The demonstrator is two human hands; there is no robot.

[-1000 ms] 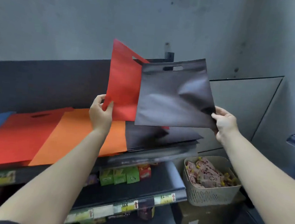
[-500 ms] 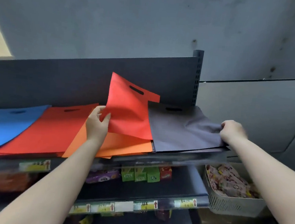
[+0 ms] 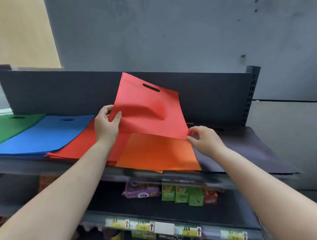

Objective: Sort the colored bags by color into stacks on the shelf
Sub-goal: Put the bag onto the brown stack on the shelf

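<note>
below both hands, nearest the camera, small green and red cartons [image 3: 182, 195] and a purple packet sat on a lower shelf, with price labels [image 3: 176, 229] too blurred to read. the left hand [image 3: 106, 126] pinched the lower left corner of a flat red fabric bag with a punched slot handle [image 3: 150, 112], thumb on the front, fingers behind and out of sight. the right hand [image 3: 204, 140] touched the lower right corner with fingertips; whether it truly pinched the cloth could not be told, as the fingers bunched over the edge. held by its two bottom corners, the bag stood tilted up, probably so it could be swung flat onto a matching pile. directly under the grips lay the orange stack [image 3: 159, 153]; just left of the left hand, partly hidden by that wrist, lay the red stack [image 3: 80, 143], likely its destination. further left were the blue stack [image 3: 43, 136] and the green stack [image 3: 3, 131], the latter cut off by the frame edge. right of the right hand lay the dark grey stack [image 3: 254, 155]. behind everything rose the dark shelf back panel [image 3: 60, 90], the raised bag covering part of it.
</note>
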